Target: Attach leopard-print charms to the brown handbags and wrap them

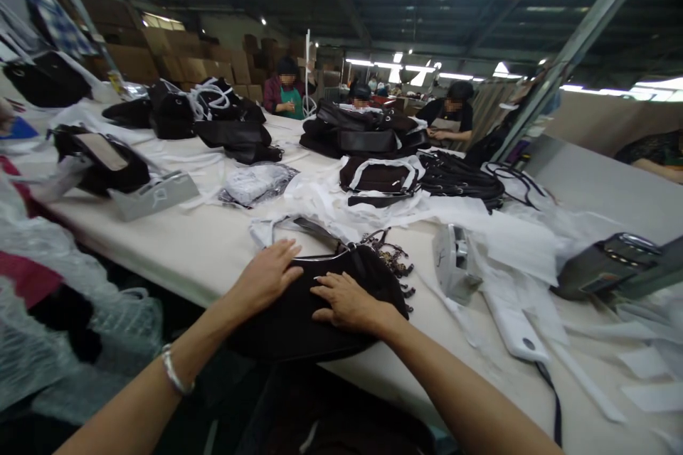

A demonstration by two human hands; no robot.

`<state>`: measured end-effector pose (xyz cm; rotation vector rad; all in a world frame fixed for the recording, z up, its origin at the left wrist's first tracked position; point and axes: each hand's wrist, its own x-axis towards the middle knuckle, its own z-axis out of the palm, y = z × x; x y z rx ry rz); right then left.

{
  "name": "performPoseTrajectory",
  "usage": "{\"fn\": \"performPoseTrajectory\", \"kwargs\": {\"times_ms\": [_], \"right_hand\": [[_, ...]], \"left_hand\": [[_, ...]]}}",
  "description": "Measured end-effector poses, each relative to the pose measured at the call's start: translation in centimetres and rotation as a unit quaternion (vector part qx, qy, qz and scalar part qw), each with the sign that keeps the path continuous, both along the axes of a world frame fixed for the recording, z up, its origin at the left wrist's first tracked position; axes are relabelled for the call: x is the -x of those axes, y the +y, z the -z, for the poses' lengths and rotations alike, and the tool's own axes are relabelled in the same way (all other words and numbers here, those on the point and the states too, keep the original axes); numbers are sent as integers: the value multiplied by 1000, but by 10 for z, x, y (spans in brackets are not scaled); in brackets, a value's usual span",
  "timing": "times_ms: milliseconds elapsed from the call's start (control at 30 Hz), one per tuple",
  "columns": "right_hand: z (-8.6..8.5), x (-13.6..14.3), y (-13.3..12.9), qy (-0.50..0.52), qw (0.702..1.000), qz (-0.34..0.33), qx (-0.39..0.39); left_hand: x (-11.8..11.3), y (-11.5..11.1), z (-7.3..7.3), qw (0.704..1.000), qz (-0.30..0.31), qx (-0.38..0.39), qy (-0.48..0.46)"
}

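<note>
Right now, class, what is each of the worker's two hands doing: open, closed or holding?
Left hand: open, at the black bag's edge.
Right hand: open, laid on the bag, fingers spread.

Left forearm (144, 373): bare, slanting in from lower left
Left hand (268, 274): palm down
Left fingers (286, 247): stretched forward and rightward, thumb (292, 274) apart
Right forearm (453, 377): bare, slanting in from lower right
Right hand (351, 303): palm down, near the left one
Right fingers (327, 280): loosely spread, pointing left, thumb (323, 315) on the near side
</note>
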<state>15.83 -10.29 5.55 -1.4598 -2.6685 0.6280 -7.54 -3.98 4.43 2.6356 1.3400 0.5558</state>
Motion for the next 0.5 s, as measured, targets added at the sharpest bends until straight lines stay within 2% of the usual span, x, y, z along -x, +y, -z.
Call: {"fn": "performPoseTrajectory", "kwargs": {"times_ms": [100, 167, 267, 333, 400, 500], "right_hand": [[-17, -4, 0, -11, 1000, -13, 1], [-40, -12, -4, -10, 1000, -2, -6], [-76, -34, -20, 18, 998, 49, -33], [-86, -52, -35, 37, 995, 85, -47], [-78, -66, -51, 50, 991, 108, -64], [-39, -77, -68, 69, 983, 114, -126]], "left_hand": [[-9, -13, 39, 995, 53, 70, 51], [-7, -11, 54, 992, 59, 93, 65], [-3, -2, 54, 987, 61, 120, 87], [-3, 4, 48, 984, 66, 135, 95], [-5, 9, 45, 984, 63, 143, 90], [-8, 17, 44, 988, 51, 134, 59]]}}
